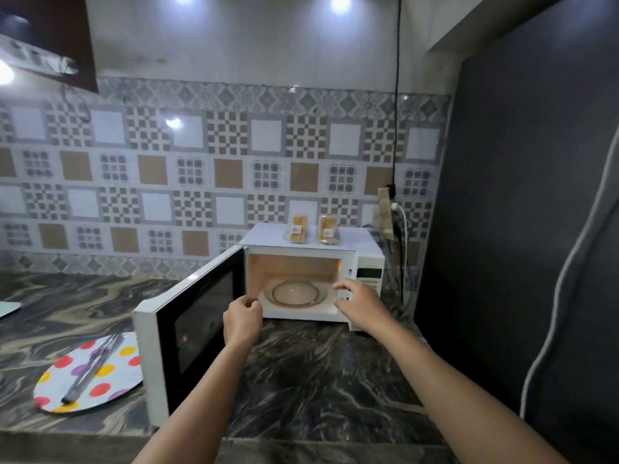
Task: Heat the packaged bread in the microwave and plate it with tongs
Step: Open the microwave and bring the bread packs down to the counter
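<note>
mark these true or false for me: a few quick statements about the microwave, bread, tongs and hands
1. The microwave door is open. True.
2. The glass turntable has bread on it. False: it is bare; both bread packets stand on top of the microwave.
3. The tongs lie on the dotted plate. True.
4. The right hand grips the tongs. False: it holds nothing and is in front of the microwave opening.

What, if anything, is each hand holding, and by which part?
Nothing. The left hand and right hand are empty in front of the open microwave; both bread packets stand untouched on its top.
</note>
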A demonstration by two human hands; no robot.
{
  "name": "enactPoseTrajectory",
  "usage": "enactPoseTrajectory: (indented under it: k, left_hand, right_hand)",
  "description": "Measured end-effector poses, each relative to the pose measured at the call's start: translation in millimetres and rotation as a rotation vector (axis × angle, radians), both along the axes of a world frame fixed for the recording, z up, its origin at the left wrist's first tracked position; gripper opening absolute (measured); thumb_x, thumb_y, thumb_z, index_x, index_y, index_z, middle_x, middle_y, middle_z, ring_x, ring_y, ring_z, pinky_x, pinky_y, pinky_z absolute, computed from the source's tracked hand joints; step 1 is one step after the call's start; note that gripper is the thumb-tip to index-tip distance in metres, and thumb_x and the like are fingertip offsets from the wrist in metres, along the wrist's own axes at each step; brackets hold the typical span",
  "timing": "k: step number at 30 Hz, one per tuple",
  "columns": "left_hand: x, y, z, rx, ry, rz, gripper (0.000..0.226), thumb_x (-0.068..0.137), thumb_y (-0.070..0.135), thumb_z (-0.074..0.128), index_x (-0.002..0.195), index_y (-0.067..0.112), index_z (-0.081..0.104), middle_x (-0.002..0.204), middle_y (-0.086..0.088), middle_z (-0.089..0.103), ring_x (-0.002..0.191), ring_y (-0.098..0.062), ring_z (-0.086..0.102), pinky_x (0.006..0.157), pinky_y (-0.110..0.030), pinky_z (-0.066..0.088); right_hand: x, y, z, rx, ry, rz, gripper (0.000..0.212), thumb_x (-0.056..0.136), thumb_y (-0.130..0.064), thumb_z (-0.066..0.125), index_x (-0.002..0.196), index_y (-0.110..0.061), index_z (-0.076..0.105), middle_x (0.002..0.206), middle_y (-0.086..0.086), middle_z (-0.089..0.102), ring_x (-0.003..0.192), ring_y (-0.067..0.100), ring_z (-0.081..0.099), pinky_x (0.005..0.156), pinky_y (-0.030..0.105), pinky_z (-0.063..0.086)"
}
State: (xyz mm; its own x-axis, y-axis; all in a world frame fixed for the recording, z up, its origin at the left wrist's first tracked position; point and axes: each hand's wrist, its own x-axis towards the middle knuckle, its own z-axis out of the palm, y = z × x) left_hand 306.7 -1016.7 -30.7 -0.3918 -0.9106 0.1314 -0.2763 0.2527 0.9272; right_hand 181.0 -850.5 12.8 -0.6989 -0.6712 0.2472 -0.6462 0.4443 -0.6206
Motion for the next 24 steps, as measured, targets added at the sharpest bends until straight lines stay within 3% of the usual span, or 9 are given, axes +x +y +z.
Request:
enactPoseTrajectory:
  k: [3,7,12,18,20,24]
  left_hand:
    - [-44,-12,18,-0.023,0.037,-0.047,0.032,0.089,0.015,0.044,0.111,0.012,0.067,0.114,-0.011,0.066,0.106,-0.028,0.057,0.081,-0.029,0.042]
    - [-107,-46,38,-0.044,0.08,-0.096,0.031,0.09,0.015,0.043,0.11,0.008,0.065,0.11,-0.013,0.066,0.098,-0.028,0.059,0.08,-0.032,0.046]
    - [-186,-98,49,-0.068,0.112,-0.16,0.03,0.091,0.015,0.045,0.116,0.007,0.059,0.117,-0.012,0.063,0.1,-0.025,0.056,0.081,-0.031,0.042]
    - [-257,-159,45,-0.205,0.073,-0.164,0.042,0.093,0.023,0.052,0.131,0.007,0.046,0.136,-0.012,0.048,0.122,-0.027,0.048,0.1,-0.037,0.039]
    - [-275,-179,40,-0.19,0.049,-0.198,0.054,0.091,0.032,0.056,0.137,0.009,0.039,0.141,-0.012,0.044,0.126,-0.028,0.046,0.102,-0.04,0.039]
    - [-301,-207,34,-0.232,-0.128,-0.26,0.086,0.08,0.059,0.059,0.145,0.013,0.026,0.146,-0.012,0.04,0.132,-0.03,0.042,0.106,-0.047,0.037]
  right_hand:
    - [-39,-4,5,-0.029,-0.018,-0.038,0.033,0.091,-0.02,0.054,0.124,-0.016,0.056,0.139,0.002,0.048,0.131,0.018,0.042,0.099,0.028,0.038]
    - [-96,-23,13,-0.067,-0.012,-0.09,0.032,0.09,-0.017,0.055,0.122,-0.015,0.058,0.129,0.001,0.057,0.116,0.016,0.053,0.087,0.022,0.041]
    - [-169,-70,20,-0.076,-0.021,-0.147,0.033,0.091,-0.017,0.054,0.124,-0.013,0.056,0.13,0.004,0.056,0.114,0.017,0.055,0.083,0.021,0.039]
    - [-235,-140,14,-0.149,-0.072,-0.216,0.033,0.09,-0.017,0.057,0.122,-0.007,0.055,0.125,0.01,0.059,0.113,0.021,0.056,0.092,0.026,0.042]
    - [-251,-160,9,-0.141,-0.077,-0.247,0.039,0.091,-0.022,0.057,0.126,-0.006,0.051,0.129,0.012,0.056,0.116,0.024,0.054,0.091,0.027,0.041]
    - [-271,-189,5,-0.06,-0.061,-0.347,0.068,0.087,-0.052,0.054,0.137,-0.008,0.037,0.139,0.012,0.046,0.128,0.03,0.042,0.097,0.038,0.041]
